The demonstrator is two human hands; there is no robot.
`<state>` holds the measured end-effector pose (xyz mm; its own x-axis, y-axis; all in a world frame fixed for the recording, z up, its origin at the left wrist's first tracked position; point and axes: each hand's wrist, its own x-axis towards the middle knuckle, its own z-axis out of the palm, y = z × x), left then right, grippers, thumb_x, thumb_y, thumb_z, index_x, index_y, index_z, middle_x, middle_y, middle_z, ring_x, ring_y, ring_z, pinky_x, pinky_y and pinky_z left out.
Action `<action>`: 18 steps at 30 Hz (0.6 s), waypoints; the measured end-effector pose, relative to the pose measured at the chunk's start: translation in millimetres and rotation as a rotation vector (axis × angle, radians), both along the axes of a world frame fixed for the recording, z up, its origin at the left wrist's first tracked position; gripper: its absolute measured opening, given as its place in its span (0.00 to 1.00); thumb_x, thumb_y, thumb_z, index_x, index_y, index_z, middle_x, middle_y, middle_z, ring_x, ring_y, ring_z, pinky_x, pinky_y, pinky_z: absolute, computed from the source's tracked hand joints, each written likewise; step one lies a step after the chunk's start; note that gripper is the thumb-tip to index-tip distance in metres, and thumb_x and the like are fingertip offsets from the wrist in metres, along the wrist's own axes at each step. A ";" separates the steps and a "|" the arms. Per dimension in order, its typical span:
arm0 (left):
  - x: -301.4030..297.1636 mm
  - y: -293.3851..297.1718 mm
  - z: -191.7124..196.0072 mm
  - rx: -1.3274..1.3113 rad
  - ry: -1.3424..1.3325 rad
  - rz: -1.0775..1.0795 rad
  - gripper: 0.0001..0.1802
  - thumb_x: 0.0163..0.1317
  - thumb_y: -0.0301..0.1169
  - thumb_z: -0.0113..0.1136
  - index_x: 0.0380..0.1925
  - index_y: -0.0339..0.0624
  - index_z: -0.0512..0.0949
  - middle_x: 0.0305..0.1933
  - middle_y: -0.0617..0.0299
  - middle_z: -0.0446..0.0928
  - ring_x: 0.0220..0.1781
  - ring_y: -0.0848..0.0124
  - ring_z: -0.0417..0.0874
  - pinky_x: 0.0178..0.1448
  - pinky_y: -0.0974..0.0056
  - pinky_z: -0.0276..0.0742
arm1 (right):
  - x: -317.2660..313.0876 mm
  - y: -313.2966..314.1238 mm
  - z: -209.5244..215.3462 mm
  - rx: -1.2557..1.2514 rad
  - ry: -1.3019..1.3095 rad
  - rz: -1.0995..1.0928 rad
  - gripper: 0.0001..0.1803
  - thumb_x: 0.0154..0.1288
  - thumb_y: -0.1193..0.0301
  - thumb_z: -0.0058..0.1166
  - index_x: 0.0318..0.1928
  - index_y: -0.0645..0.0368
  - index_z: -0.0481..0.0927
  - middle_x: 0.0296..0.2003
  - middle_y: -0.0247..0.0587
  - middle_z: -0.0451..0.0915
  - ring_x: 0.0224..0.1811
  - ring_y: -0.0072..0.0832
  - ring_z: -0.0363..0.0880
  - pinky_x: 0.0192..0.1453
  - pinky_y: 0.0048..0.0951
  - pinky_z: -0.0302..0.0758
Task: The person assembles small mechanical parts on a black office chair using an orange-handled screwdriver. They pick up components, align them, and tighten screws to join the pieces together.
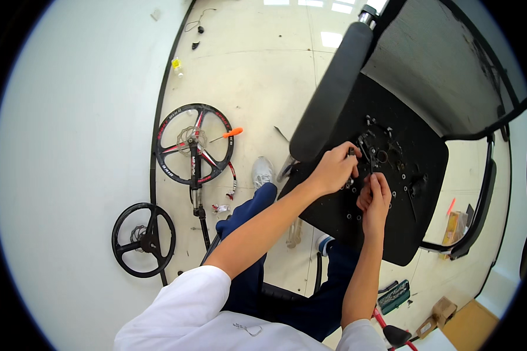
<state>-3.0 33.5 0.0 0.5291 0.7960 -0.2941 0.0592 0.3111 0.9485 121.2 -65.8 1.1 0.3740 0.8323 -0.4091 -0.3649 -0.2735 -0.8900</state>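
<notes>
Far left, we log a small black wheel (150, 242) by the wall (70, 146); whether it leans or lies flat we cannot tell. Just beside it, a larger wheel (207, 157) with red-and-white spokes is down on the floor (275, 82), a black fork (194, 169) over its hub; the two look joined. An orange-handled screwdriver (232, 133) points in across its rim, no hand on it.

Next, the left hand (336, 168), over the near side of the black chair seat (386, 245). Its grip is pinched nearly closed, a small dark piece (351, 152) between thumb and fingers. To its right, the right hand (376, 196) sits closer to us, its grip narrowed to a fingertip hold on the end of a slim dark part (373, 166). That part lies on the seat, among a cluster of dark metal parts (368, 142).

Around the hands, loose nuts (349, 216) and a dark ring (382, 157) are scattered, unfastened. We judge the work partway along — many pieces separate, none of the small hardware visibly seated. Whether parts are coming off or going on, we cannot tell. What remains, by our reading, is most of this scatter.

Farther right, a green tool case (394, 297) and a yellowish box (454, 228) rest on the floor, untouched.
</notes>
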 end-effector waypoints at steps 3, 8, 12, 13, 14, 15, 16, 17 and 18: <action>1.3 2.1 -2.4 -0.158 -0.136 -0.019 0.15 0.61 0.26 0.45 0.47 0.35 0.73 0.31 0.57 0.80 0.25 0.75 0.78 0.28 0.70 0.75 | 7.1 -3.0 1.5 0.052 0.139 0.012 0.10 0.73 0.66 0.48 0.36 0.59 0.74 0.17 0.24 0.60 0.16 0.12 0.54 0.19 0.17 0.50; -1.1 7.8 3.2 -0.205 -0.206 -0.006 0.15 0.67 0.25 0.46 0.52 0.35 0.72 0.35 0.58 0.80 0.29 0.76 0.80 0.32 0.72 0.79 | 16.0 -1.8 4.1 0.143 0.296 0.031 0.13 0.75 0.65 0.45 0.37 0.62 0.73 0.19 0.25 0.60 0.18 0.13 0.54 0.22 0.17 0.52; 0.6 8.5 7.3 -0.178 -0.198 -0.084 0.18 0.67 0.24 0.44 0.56 0.34 0.71 0.39 0.56 0.81 0.35 0.74 0.82 0.38 0.70 0.80 | 24.5 -6.3 5.6 0.106 0.257 0.091 0.13 0.75 0.66 0.43 0.36 0.63 0.72 0.18 0.24 0.57 0.18 0.12 0.50 0.21 0.18 0.49; 0.5 8.1 8.3 -0.178 -0.200 -0.098 0.18 0.68 0.24 0.44 0.56 0.34 0.70 0.39 0.56 0.81 0.36 0.73 0.82 0.40 0.70 0.79 | 23.4 -6.6 6.5 0.095 0.237 0.109 0.13 0.75 0.66 0.43 0.36 0.63 0.73 0.18 0.24 0.57 0.18 0.12 0.49 0.21 0.18 0.48; 0.6 7.8 10.1 -0.179 -0.203 -0.110 0.18 0.68 0.25 0.44 0.57 0.34 0.70 0.39 0.56 0.80 0.38 0.72 0.82 0.41 0.69 0.79 | 22.2 -6.3 7.9 0.097 0.251 0.097 0.13 0.75 0.66 0.44 0.35 0.63 0.73 0.18 0.23 0.56 0.17 0.12 0.48 0.21 0.18 0.47; 0.7 7.3 12.2 -0.180 -0.205 -0.122 0.18 0.69 0.25 0.45 0.58 0.34 0.70 0.40 0.55 0.80 0.39 0.71 0.82 0.43 0.69 0.78 | 22.6 -7.1 7.8 0.097 0.250 0.092 0.13 0.75 0.66 0.44 0.35 0.63 0.73 0.18 0.23 0.56 0.17 0.12 0.49 0.21 0.18 0.47; 0.7 6.8 14.5 -0.204 -0.223 -0.135 0.19 0.68 0.25 0.45 0.58 0.34 0.70 0.39 0.55 0.80 0.41 0.70 0.81 0.44 0.68 0.77 | 23.2 -8.1 8.0 0.098 0.248 0.086 0.13 0.75 0.66 0.44 0.36 0.63 0.73 0.18 0.23 0.57 0.17 0.12 0.49 0.21 0.18 0.47; 1.1 6.6 15.2 -0.217 -0.239 -0.144 0.20 0.67 0.25 0.45 0.58 0.33 0.69 0.39 0.55 0.79 0.41 0.70 0.81 0.44 0.67 0.77 | 23.8 -9.1 8.4 0.098 0.246 0.081 0.13 0.75 0.66 0.44 0.36 0.63 0.73 0.18 0.23 0.57 0.17 0.12 0.49 0.21 0.18 0.47; 1.6 6.2 15.6 -0.229 -0.254 -0.153 0.20 0.67 0.25 0.45 0.58 0.33 0.69 0.39 0.55 0.79 0.41 0.70 0.81 0.44 0.67 0.77 | 24.1 -9.7 8.9 0.095 0.243 0.077 0.13 0.75 0.66 0.44 0.35 0.62 0.73 0.18 0.23 0.57 0.17 0.12 0.49 0.21 0.18 0.47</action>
